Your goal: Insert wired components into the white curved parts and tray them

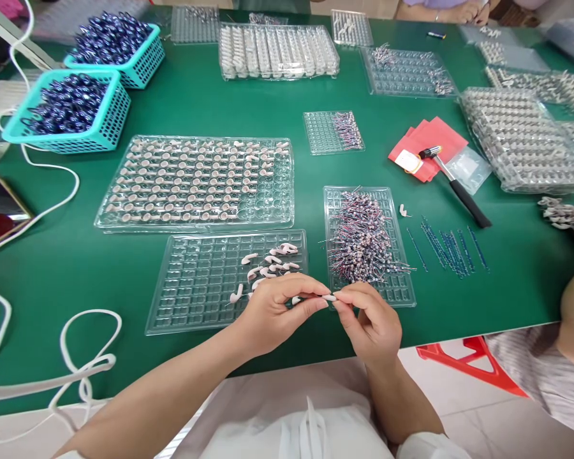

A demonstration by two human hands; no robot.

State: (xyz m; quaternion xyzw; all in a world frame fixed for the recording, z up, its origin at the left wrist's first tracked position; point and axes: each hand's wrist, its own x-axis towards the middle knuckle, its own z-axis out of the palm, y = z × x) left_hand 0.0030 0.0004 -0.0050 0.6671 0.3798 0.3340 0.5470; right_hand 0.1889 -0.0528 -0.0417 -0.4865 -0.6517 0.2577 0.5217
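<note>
My left hand [282, 312] and my right hand [370, 319] meet near the table's front edge. Between their fingertips is a small white earbud shell [329, 298], pinched from both sides. Fingers partly cover it. Behind my left hand, loose white earbud shells [249, 258] lie at the right end of a clear compartment tray [186, 293]; some are hidden by the hand. Just beyond my right hand, a heap of small wired parts [363, 236] fills another clear tray [404, 294]. One single earbud shell [402, 210] rests on the green table beside that tray.
A larger tray [272, 213] holds rows of shells. Turquoise baskets [103, 121] of dark blue parts stand back left. To the right lie a hammer [462, 191], red packets [430, 143], blue strips [452, 252] and stacked trays [521, 140]. A white cable [71, 172] runs along the left. People sit nearby.
</note>
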